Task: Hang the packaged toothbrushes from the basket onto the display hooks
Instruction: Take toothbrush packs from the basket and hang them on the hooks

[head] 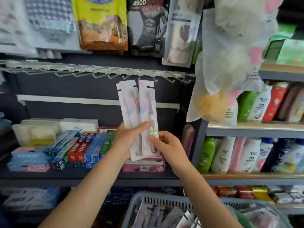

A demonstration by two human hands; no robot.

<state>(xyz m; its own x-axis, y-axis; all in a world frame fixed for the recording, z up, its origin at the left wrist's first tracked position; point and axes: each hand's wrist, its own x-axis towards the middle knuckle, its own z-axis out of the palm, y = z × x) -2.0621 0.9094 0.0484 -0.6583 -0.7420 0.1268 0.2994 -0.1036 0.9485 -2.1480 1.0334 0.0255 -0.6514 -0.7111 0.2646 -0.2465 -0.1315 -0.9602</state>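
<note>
The left hand holds a small bunch of toothbrush packs straight up in front of the dark back wall. Its thumb lies across the front of the packs and its fingers curl behind them. The front pack is pink and white, with a purple brush inside. The right hand pinches the low end of this front pack with thumb and fingers. The top of the front pack has a round hole, and it sits just under the row of hooks. I cannot tell if the hole is on a hook.

The row of white hooks runs along a rail across the wall, above the packs.

The basket is grey-blue and sits at the bottom, near the person. More packs lie in a pile inside it.

Under the hands is a dark shelf. Toothpaste boxes lie along it toward its left end, and a pink box stands near its right end, just below the hands. On the right, other shelves carry bottles standing side by side.
</note>
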